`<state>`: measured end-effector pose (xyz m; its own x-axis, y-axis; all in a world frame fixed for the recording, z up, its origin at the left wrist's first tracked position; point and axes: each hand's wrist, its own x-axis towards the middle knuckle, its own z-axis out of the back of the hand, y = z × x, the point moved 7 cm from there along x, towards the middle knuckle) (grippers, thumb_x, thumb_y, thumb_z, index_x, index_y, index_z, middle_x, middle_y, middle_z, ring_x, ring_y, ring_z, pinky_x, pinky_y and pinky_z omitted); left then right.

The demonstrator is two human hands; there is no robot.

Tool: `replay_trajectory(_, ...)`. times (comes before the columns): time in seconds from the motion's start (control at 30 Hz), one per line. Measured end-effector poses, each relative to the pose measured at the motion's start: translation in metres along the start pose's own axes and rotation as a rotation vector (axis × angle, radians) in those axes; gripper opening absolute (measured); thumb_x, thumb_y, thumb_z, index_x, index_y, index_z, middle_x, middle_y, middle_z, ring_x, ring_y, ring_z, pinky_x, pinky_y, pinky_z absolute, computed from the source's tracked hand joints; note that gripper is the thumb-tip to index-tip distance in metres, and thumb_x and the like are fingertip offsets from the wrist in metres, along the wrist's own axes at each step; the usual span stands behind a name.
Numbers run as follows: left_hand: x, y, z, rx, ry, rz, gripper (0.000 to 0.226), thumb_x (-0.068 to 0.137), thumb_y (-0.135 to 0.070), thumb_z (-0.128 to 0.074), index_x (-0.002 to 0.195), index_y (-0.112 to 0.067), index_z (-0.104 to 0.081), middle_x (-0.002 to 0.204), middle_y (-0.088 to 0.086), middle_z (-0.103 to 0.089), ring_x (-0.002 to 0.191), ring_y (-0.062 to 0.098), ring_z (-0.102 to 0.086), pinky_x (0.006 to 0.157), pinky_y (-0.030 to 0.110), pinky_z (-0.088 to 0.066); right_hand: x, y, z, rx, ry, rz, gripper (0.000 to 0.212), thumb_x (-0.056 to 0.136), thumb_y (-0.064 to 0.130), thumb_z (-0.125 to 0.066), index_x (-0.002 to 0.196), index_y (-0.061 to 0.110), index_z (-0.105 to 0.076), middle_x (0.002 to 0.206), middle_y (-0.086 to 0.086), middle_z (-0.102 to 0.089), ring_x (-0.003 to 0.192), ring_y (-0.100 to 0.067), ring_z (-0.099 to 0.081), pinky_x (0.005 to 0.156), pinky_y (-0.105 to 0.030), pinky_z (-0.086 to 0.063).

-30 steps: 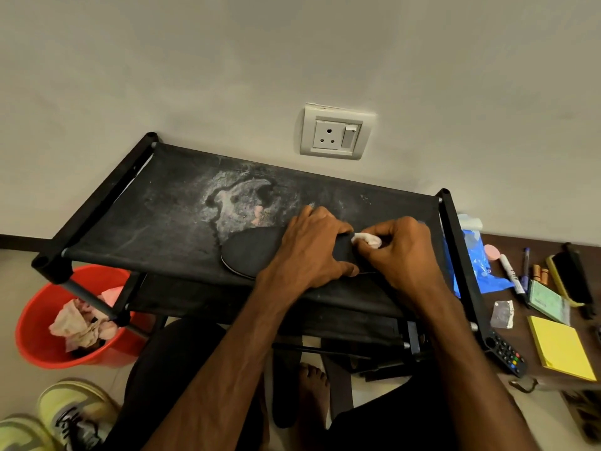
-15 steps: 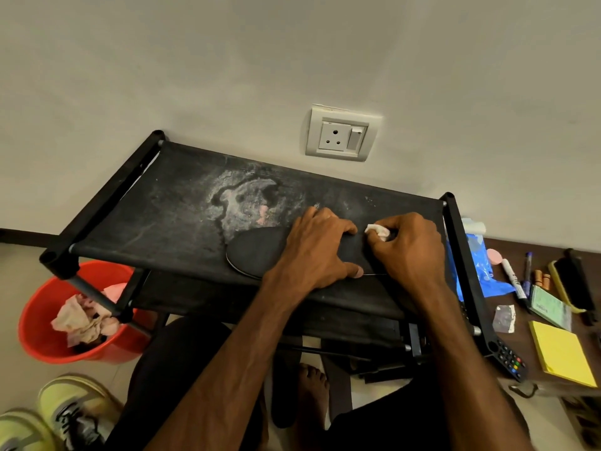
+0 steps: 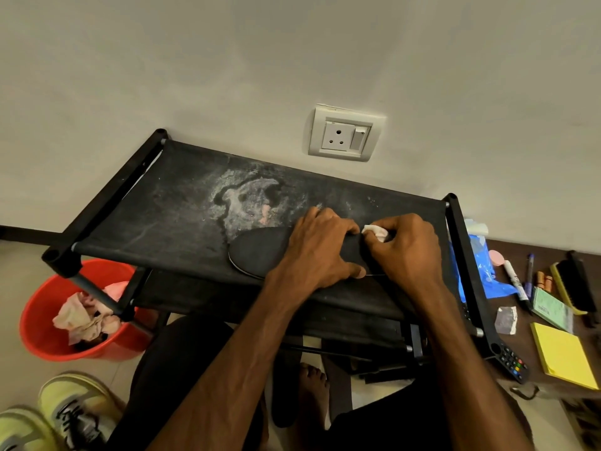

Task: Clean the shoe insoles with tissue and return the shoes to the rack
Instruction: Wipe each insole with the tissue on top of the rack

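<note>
While the black insole (image 3: pixel 260 252) lies flat on the top shelf of the rack (image 3: pixel 162 222), toward the rack's right half, the left hand (image 3: pixel 320 249) holds it down. Its fingers (image 3: pixel 331 221) curl over the insole's far edge and the thumb hooks the near edge. The right hand (image 3: pixel 406 252) sits just beside the left, above the right end of the insole. Its fingers are bunched together and pinch a small white wad of tissue (image 3: pixel 374 232) against the insole's surface. The rack's dark fabric top carries a pale, dusty stain at its middle.

Left of the rack, partly under its front corner, a red bucket (image 3: pixel 42 323) on the floor holds crumpled pinkish tissues (image 3: pixel 84 317). In front of the rack's left end stands a pair of pale yellow sneakers (image 3: pixel 74 408). A bare foot (image 3: pixel 313 392) shows below the rack's front edge. Behind the rack, a white wall socket (image 3: pixel 346 135) is set in the wall.

Right of the rack stands a low brown table (image 3: pixel 553 262). A blue plastic bag (image 3: pixel 481 265) lies on it, touching the rack's side rail. It also carries a marker (image 3: pixel 515 281), a green pad (image 3: pixel 551 307), a black brush (image 3: pixel 572 284), yellow sticky notes (image 3: pixel 566 353) and a remote (image 3: pixel 512 362).
</note>
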<state>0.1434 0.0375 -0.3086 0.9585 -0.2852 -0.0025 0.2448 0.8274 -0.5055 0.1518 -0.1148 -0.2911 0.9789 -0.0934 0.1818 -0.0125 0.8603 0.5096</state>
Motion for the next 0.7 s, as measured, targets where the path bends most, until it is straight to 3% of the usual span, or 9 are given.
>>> replay_trajectory(0.33,0.001,0.004,-0.001,-0.026,-0.008,0.011,0.078,0.069,-0.059,-0.083,0.137,-0.033,-0.057,0.138,-0.001,-0.051,0.134,0.024,-0.038,0.114,0.042,-0.033,0.008,-0.024,0.016,0.077,-0.001,-0.048,0.013,0.085,0.038,-0.078,0.088,0.026,-0.082,0.078,0.009,-0.076,0.071,-0.010,-0.071,0.071,-0.041,-0.062)
replay_trajectory(0.4,0.002,0.004,-0.002,-0.035,-0.005,0.006,0.077,0.068,-0.060,-0.084,0.136,-0.034,-0.058,0.137,-0.001,-0.053,0.133,0.024,-0.039,0.113,0.042,-0.033,0.004,-0.029,0.027,0.222,-0.023,-0.059,0.011,0.087,0.034,-0.078,0.083,0.024,-0.080,0.074,0.007,-0.075,0.073,-0.011,-0.073,0.067,-0.030,-0.061)
replay_trajectory(0.5,0.002,0.004,-0.003,-0.040,0.000,0.000,0.078,0.067,-0.060,-0.084,0.136,-0.033,-0.058,0.137,-0.001,-0.054,0.132,0.024,-0.040,0.113,0.044,-0.034,-0.002,-0.035,0.043,0.391,-0.070,-0.081,0.010,0.089,0.028,-0.078,0.091,0.019,-0.081,0.078,0.007,-0.076,0.074,-0.003,-0.072,0.059,-0.010,-0.051)
replay_trajectory(0.63,0.002,0.004,-0.002,-0.039,-0.007,0.005,0.078,0.068,-0.059,-0.085,0.137,-0.033,-0.058,0.137,0.000,-0.053,0.131,0.024,-0.040,0.114,0.043,-0.034,0.001,-0.031,0.036,0.379,-0.011,-0.038,0.009,0.089,0.026,-0.079,0.092,0.018,-0.081,0.078,0.009,-0.075,0.068,0.003,-0.069,0.057,-0.008,-0.048)
replay_trajectory(0.7,0.002,0.003,-0.002,-0.032,-0.009,0.000,0.079,0.068,-0.059,-0.084,0.137,-0.033,-0.057,0.138,0.000,-0.052,0.131,0.023,-0.040,0.114,0.043,-0.034,0.006,-0.027,0.027,0.292,0.004,-0.002,0.009,0.088,0.032,-0.080,0.091,0.023,-0.081,0.078,0.013,-0.074,0.070,0.002,-0.070,0.059,-0.013,-0.053)
